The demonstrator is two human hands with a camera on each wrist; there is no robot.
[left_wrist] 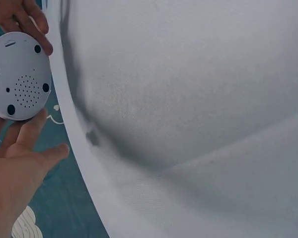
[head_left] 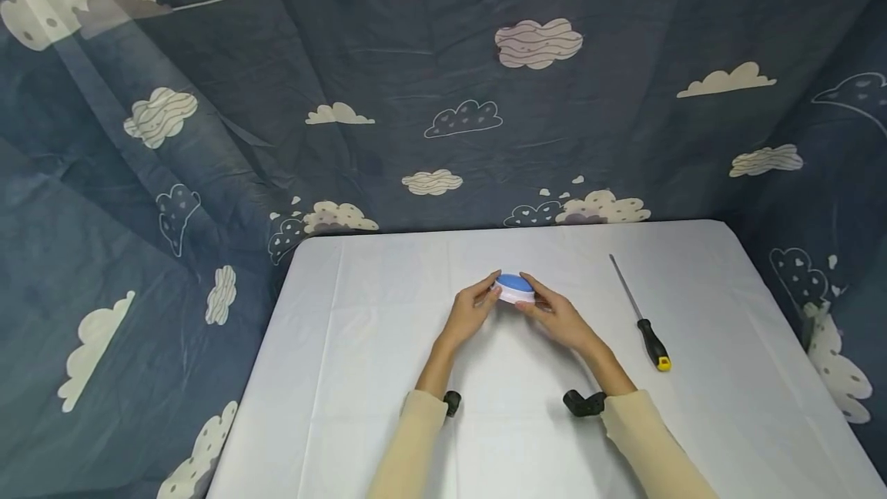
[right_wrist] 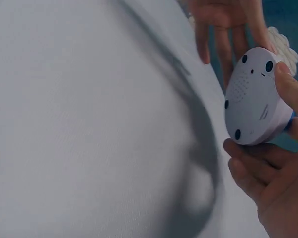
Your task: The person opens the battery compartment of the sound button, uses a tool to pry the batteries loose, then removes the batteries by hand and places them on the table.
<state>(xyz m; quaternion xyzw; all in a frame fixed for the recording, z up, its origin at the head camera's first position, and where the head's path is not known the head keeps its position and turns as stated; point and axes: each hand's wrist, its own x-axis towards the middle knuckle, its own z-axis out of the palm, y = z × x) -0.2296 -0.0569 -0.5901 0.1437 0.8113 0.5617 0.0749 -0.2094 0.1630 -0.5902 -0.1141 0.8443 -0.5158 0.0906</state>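
1 round gadget [head_left: 515, 288], held up just below and right of the frame's middle.
The left hand [head_left: 467, 316] and right hand [head_left: 564, 323] pinch its 2 sides. Its blue top points up, its white bottom down; its longer way seems to run left to right. To hold it well, I'd keep both pinches soft and even.

Left hand [head_left: 467, 318] and right hand [head_left: 563, 322] near each other, arms [head_left: 435, 372] stretched forward
Both slant inward; left fingers [left_wrist: 32, 131] extend with the left thumb [left_wrist: 56, 151] standing apart, right thumb [right_wrist: 288, 87] and right fingers [right_wrist: 256, 168] bend into a grip
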